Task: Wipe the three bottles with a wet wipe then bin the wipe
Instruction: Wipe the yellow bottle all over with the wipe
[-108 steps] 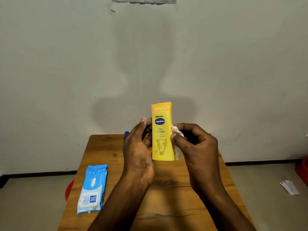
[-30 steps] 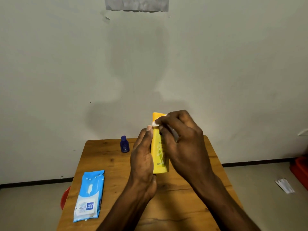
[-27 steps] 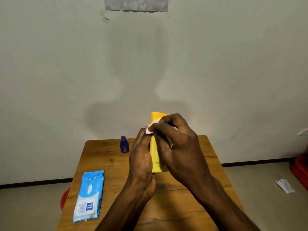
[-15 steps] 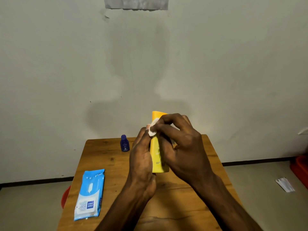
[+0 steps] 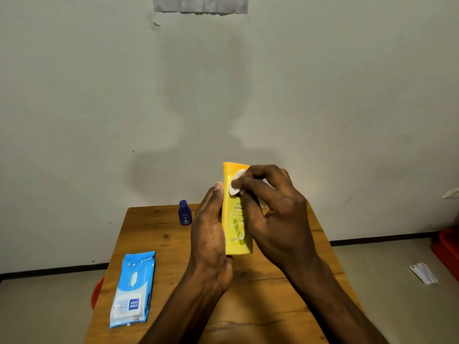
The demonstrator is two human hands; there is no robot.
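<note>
The left hand (image 5: 211,234) clasped the yellow bottle (image 5: 237,219) upright above the worktop (image 5: 159,234), steadying it so the right hand (image 5: 275,214), pinched around the wet wipe (image 5: 236,184), could rub near its top.

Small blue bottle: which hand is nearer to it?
Left. The left hand, gripping the yellow bottle, sits just right of the small blue bottle; the right hand is beyond the yellow bottle.
</note>
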